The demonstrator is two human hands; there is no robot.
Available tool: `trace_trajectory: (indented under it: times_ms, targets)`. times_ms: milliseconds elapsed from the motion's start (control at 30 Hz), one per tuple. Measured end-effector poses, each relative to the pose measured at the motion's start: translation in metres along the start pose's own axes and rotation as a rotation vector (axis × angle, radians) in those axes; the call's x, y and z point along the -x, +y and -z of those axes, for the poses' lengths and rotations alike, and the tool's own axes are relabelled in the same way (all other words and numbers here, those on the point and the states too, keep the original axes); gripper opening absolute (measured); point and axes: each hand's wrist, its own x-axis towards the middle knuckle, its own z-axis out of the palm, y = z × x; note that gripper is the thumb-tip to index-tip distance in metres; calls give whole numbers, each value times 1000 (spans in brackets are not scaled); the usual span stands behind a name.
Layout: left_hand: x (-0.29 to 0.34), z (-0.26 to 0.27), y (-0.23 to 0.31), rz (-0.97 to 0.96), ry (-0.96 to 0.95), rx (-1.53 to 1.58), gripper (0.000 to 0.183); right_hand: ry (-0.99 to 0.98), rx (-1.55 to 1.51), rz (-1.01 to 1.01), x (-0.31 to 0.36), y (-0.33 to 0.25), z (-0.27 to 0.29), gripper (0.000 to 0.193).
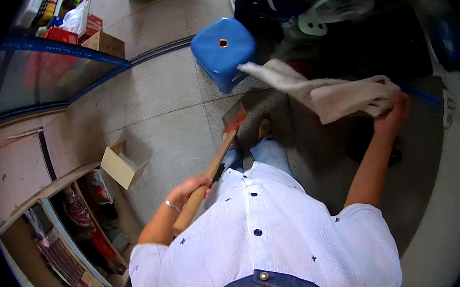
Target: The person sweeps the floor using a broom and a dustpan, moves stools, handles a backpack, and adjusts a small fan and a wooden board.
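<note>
My left hand (188, 190) is closed around the wooden handle of an axe (218, 159), gripping it along the lower half. Its head, red with a grey blade, points away from me above my feet. Out to the right, my raised right hand (392, 112) clutches a pale cloth (334, 94) by one end. The rest of the cloth stretches leftward through the air toward the blue stool (224, 46), somewhat blurred.
A green and white electric fan (337, 10) stands beyond the cloth. An open cardboard box (122, 165) sits on the tiled floor to the left, near shelves of packaged goods (81, 223). A blue-framed glass panel (48, 73) and another cardboard box (105, 44) are farther left.
</note>
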Motion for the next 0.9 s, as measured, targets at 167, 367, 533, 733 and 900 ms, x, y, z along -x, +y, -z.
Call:
trace_trajectory:
  times_ms: [167, 367, 533, 733, 900]
  targets:
    - [-41, -91, 54, 8, -154, 84, 19, 213, 225, 151, -23, -37, 104, 22]
    - [-118, -219, 82, 95, -298, 315, 23, 134, 1299, -185, -30, 42, 274, 26]
    - [-166, -349, 78, -16, -247, 341, 25, -586, 1292, 6, 48, 112, 273, 61]
    - [-235, -461, 82, -166, -191, 620, 23, -735, 618, -45, 58, 141, 208, 56]
    - [-271, -434, 75, -143, -190, 414, 18, -560, 435, -126, 43, 207, 227, 49]
